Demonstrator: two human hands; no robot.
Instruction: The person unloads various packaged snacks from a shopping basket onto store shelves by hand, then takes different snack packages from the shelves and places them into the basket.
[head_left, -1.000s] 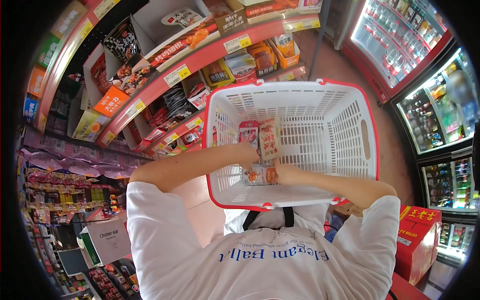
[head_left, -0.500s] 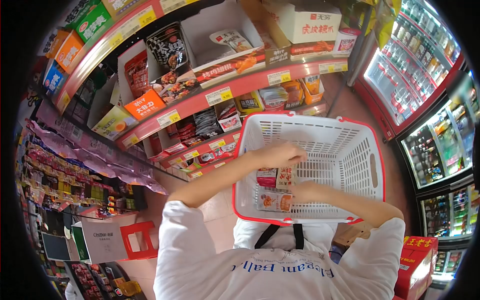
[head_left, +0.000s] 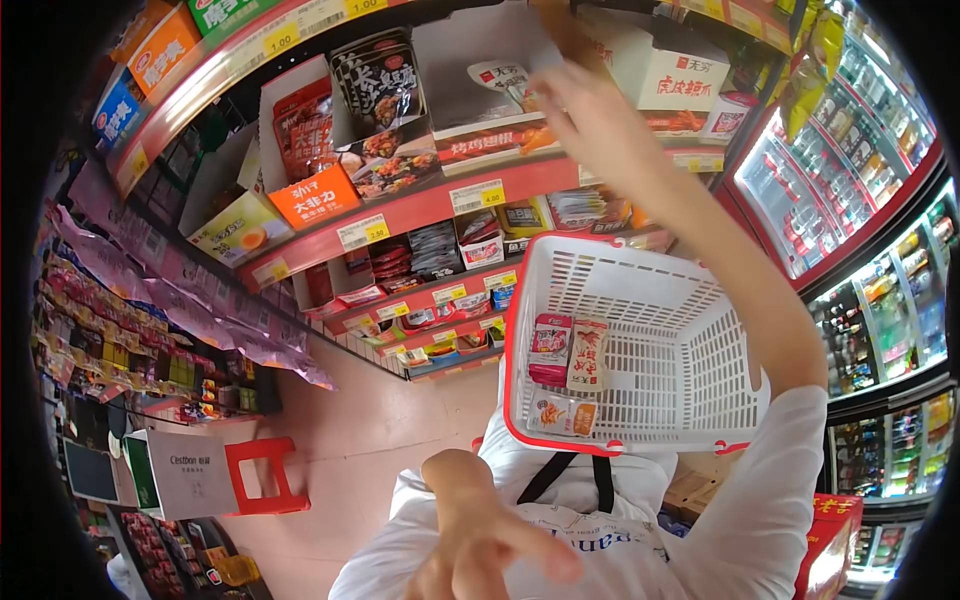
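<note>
Right hand [head_left: 588,110] has popped up by a shelf packet [head_left: 500,82], fingers apart, left hand [head_left: 478,550] spread empty, three packs [head_left: 588,355] already basket-bound in the basket [head_left: 570,262].

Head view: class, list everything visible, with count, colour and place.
basket: 1, white, red rim, centre
packs: at least 3, pink, cream, orange-white, in basket
pouch: 1, white, boxed, upper shelf
snack boxes: many, mixed, shelves
shelves: several, red-edged, top and centre-left
price tags: many, white-yellow, shelf edges
hanging packs: many, mixed, far left
fridges: several, red or black frames, right
carton: 1, white-green, lower left
stool: 1, red, beside carton
red box: 1, red, lower right
floor: 1, pinkish, below shelves
shirt: 1, white, bottom
left grip: 1, bare, bottom
right grip: 1, bare, upper shelf, beside pouch
</note>
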